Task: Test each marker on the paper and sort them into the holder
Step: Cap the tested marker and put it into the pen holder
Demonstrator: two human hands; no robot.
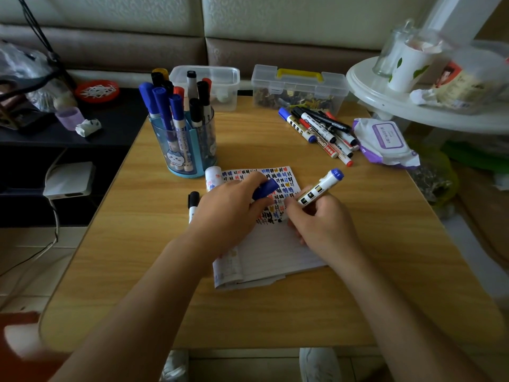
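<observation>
**A:** So where was the marker (321, 187)?

**B:** Right hand (325, 224) gripped it over the paper (275, 252), blue end toward 2 o'clock. Left hand (228, 208) pinched a blue cap (265, 188). Holder (184, 150) sat at 11, spare markers (319, 130) at 1.

This looks like a living room in a home. At the far side there is a padded sofa (275, 23) in cream and brown, and a small wooden table (385, 244) stands just before it. At the right, a round white side table (366, 86) carries a paper cup (407, 67) and a glass jar (385, 59). A pack of wet wipes (385, 139) lies near. At the left, a white box with a cable (68, 179) sits in a dark shelf (118, 133), above a tiled floor (27, 244). The blue holder (184, 153) bears a cartoon animal
</observation>
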